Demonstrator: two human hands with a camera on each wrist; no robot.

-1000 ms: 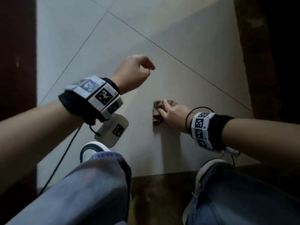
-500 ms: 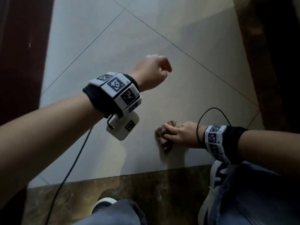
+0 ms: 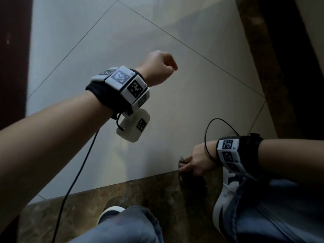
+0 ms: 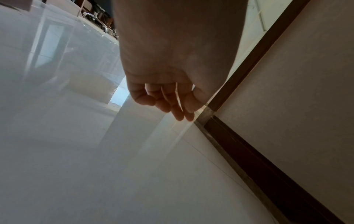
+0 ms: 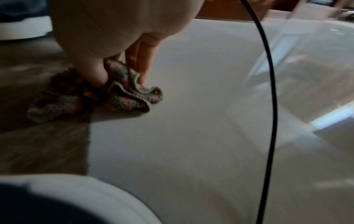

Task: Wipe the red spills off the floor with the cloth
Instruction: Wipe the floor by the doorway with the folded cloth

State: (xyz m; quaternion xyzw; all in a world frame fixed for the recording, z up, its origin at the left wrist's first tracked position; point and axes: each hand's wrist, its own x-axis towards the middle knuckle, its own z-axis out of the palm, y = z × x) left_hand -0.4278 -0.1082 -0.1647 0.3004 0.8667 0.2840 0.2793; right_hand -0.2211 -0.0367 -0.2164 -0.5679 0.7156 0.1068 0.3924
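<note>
Cloth [image 5: 122,97], bunched, pinched by right hand [image 3: 198,160] on floor [image 3: 175,106]; left hand [image 3: 157,67] loosely curled, empty.

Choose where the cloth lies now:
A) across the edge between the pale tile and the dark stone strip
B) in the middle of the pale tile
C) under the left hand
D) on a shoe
A: in the right wrist view the cloth, pinched by the right hand, straddles the pale tile and the dark stone strip.
</note>
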